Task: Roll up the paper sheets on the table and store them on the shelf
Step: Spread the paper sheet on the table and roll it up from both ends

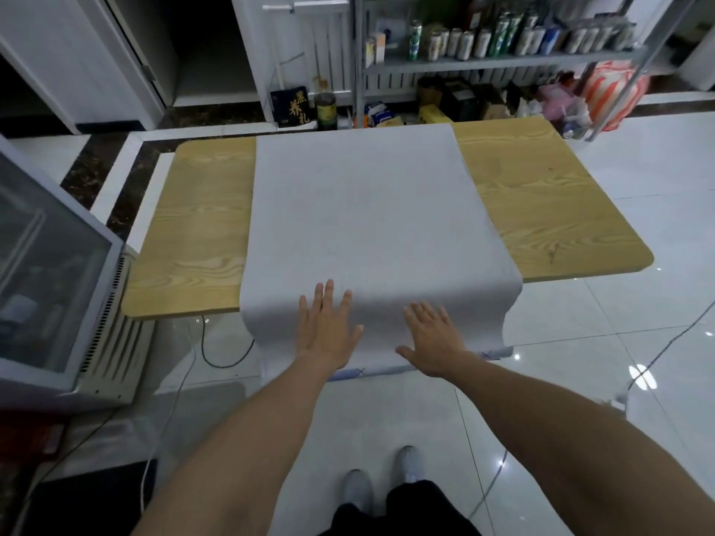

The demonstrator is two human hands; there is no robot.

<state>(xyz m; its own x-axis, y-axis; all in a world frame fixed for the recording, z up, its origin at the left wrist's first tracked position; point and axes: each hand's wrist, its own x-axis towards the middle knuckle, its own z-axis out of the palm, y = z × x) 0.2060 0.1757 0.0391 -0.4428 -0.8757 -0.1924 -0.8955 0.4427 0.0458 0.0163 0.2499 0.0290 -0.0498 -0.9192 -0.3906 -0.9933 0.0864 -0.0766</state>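
Observation:
A large white paper sheet (367,210) lies flat across the middle of the wooden table (193,226). Its near end droops over the table's front edge and hangs toward the floor. My left hand (327,330) rests palm down on that drooping end, fingers spread. My right hand (433,342) lies flat beside it, a little to the right, fingers apart as well. Neither hand grips the paper. A metal shelf (499,61) stands behind the table.
The shelf carries several cans and bottles, with boxes and bags on the floor under it. A glass-fronted cabinet (50,272) stands at the left. Cables (209,350) run over the glossy tiled floor. My shoes show below.

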